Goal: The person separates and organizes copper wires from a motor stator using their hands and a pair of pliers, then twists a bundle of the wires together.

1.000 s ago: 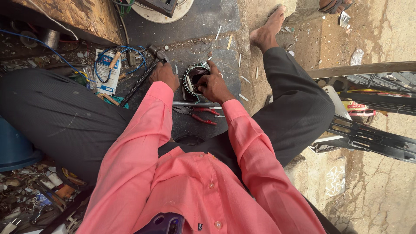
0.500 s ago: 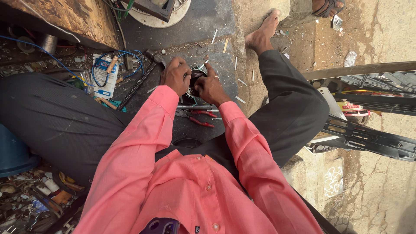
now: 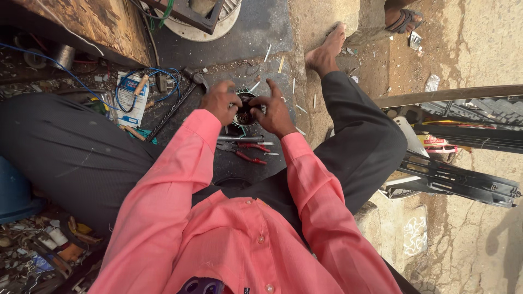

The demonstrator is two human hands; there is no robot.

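While bare mat lies open at twelve o'clock, left hand (image 3: 219,101) and right hand (image 3: 273,113) clasp a dark, toothed motor stator (image 3: 243,110) from both sides.

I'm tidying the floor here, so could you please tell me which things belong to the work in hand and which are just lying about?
In hand: round toothed metal part, held between left hand and right hand.

Lying about: red-handled pliers, hammer, blue wire, paper packet.

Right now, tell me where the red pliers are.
In the head view, the red pliers lie on the dark mat, centre frame, just below both hands and the round toothed part they hold.
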